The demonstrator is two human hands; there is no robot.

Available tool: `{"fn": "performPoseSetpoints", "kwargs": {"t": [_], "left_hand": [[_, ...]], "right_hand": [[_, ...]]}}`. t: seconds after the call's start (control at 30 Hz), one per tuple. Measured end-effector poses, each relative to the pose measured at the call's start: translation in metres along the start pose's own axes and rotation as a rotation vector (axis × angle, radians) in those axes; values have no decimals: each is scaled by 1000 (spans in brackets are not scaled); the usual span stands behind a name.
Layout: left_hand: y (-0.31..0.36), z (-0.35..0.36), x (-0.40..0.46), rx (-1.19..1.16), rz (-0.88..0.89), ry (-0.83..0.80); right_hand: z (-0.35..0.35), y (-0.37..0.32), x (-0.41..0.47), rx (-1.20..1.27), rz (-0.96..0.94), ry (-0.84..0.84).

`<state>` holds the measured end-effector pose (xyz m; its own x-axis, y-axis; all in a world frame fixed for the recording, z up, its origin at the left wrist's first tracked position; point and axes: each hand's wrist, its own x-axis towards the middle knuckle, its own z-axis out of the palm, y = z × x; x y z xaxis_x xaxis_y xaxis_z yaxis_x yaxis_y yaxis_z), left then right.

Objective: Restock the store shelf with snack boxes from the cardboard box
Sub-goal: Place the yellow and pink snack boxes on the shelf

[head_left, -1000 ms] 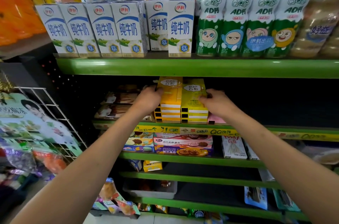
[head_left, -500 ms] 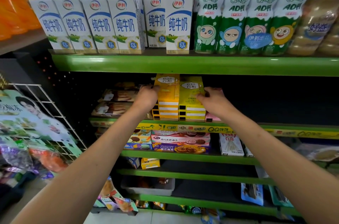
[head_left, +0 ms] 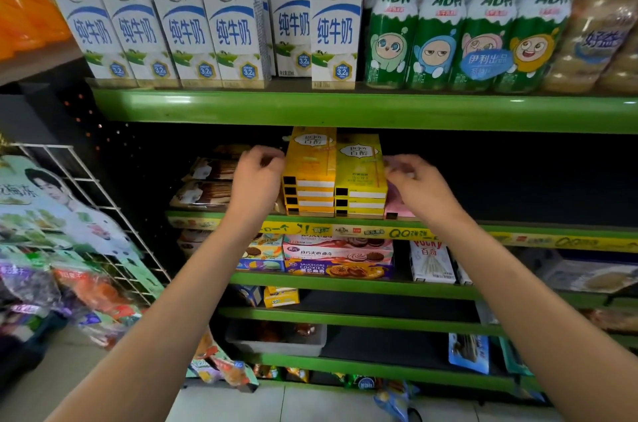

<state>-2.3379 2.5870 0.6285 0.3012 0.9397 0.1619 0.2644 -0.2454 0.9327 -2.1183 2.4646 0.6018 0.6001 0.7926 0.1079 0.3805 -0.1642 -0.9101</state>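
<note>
Two stacks of flat snack boxes stand side by side on the second green shelf (head_left: pixel 345 226): an orange-yellow stack (head_left: pixel 310 173) and a lemon-yellow stack (head_left: pixel 359 176). My left hand (head_left: pixel 257 176) is at the left side of the orange-yellow stack, its loosely curled fingers touching the stack's edge and holding nothing. My right hand (head_left: pixel 419 185) is at the right side of the lemon-yellow stack, fingers bent. It partly covers a pink box (head_left: pixel 397 205) beside that stack. The cardboard box is out of view.
Biscuit packs (head_left: pixel 207 180) lie left of the stacks. Milk cartons (head_left: pixel 214 31) and green drink bottles (head_left: pixel 466 35) fill the shelf above. Cookie boxes (head_left: pixel 338 256) sit on the shelf below. A wire rack with snack bags (head_left: pixel 86 269) stands at the left. To the right of the pink box the shelf is dark.
Both hands have eased slightly off the sides of the two stacks, with the fingers more curled. The stacks stay in place. The camera shifted a little.
</note>
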Motion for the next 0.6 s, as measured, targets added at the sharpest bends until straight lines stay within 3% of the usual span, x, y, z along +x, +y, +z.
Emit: {"fn": "performPoseSetpoints", "kwargs": {"t": [0.1, 0.33, 0.6], "left_hand": [[-3, -1, -35, -71, 89, -94], [-15, 53, -89, -138, 2, -435], [-8, 211, -150, -99, -78, -897]], "right_hand": [[-11, 7, -34, 20, -37, 29], [-50, 40, -115, 81, 10, 61], [-140, 131, -213, 156, 281, 343]]}}
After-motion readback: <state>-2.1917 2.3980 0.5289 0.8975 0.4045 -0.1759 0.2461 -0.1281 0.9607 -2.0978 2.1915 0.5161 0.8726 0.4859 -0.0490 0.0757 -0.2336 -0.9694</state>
